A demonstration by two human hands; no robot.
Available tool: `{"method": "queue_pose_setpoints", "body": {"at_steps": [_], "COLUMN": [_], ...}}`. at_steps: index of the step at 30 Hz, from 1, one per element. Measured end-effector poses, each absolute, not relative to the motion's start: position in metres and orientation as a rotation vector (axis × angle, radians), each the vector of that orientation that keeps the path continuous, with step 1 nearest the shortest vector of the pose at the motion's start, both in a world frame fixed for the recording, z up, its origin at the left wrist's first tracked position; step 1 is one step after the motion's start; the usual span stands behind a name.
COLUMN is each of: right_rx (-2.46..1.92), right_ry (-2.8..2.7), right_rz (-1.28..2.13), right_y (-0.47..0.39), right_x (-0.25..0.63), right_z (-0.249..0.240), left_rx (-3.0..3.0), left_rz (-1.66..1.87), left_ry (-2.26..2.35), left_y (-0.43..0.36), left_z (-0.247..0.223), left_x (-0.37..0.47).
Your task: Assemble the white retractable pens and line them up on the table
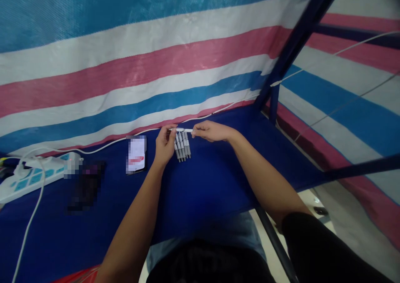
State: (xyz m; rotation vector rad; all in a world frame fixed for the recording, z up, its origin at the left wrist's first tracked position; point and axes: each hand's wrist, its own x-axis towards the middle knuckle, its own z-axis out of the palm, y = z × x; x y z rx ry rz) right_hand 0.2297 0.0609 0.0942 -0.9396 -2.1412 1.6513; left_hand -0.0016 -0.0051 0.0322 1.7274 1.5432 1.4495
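Striped tarpaulin (131, 66) in blue, white and pink hangs as a wall behind a table covered in dark blue cloth (206, 183), with a dark blue metal frame (296, 37) rising at the cloth's far right corner.

Near the far edge of the blue cloth, both hands hold 1 thin white pen-like stick (183, 130) between them. Its long axis runs nearly level, left to right, parallel to the cloth's far edge. The left hand (165, 144) pinches the stick's left end, fingers curled in around it. The right hand (211, 131) grips the right end between thumb and fingertips, the other fingers folded loosely.

Just under the held stick, a row of about 5 similar grey-and-white sticks (183, 146) lies side by side on the blue cloth, their long axes pointing away from the person, across the held one. Whether the left hand's fingers touch this row cannot be told.

Left of the row lies a small dark-edged phone-like slab (136, 154), blurred. Farther left on the cloth sits a white power strip (34, 172) with blue switches, its white cable (28, 229) trailing toward the cloth's near edge.
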Motion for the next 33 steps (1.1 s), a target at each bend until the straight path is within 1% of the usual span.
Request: {"method": "queue_pose_setpoints", "body": {"at_steps": [5, 7, 10, 14, 19, 25, 27, 29, 31, 33], "right_rx": [-0.865, -0.865, -0.862, -0.834, -0.808, -0.853, -0.904, -0.939, -0.946, -0.958], "right_ry": [-1.962, -1.898, -1.923, -2.008, -1.881, -1.809, -1.867, -2.053, -2.301, -2.379], "right_rz": [2.056, 2.135, 2.124, 2.088, 2.204, 2.334, 2.257, 2.074, 1.776, 1.433], "right_y": [0.064, 0.065, 0.065, 0.064, 0.06, 0.052, 0.048, 0.047, 0.049, 0.05], "right_x": [0.243, 0.243, 0.239, 0.229, 0.225, 0.224, 0.225, 0.228, 0.232, 0.234], "right_z": [0.098, 0.096, 0.088, 0.079, 0.079, 0.079, 0.078, 0.079, 0.079, 0.078], "left_rx": [1.948, 2.063, 2.107, 2.1, 2.125, 2.089, 2.07, 2.021, 1.944, 1.874], "left_rz": [1.332, 1.252, 1.142, 1.012, 1.1, 1.073, 0.997, 0.901, 0.898, 0.962], "left_ry": [1.464, 1.511, 1.596, 1.689, 1.579, 1.551, 1.567, 1.558, 1.53, 1.519], "left_y": [-0.012, -0.015, -0.021, -0.029, -0.038, -0.042, -0.043, -0.042, -0.04, -0.037], "left_z": [0.054, 0.062, 0.068, 0.064, 0.062, 0.069, 0.069, 0.067, 0.062, 0.056], "left_x": [-0.006, -0.009, -0.015, -0.022, -0.024, -0.03, -0.031, -0.029, -0.024, -0.02]}}
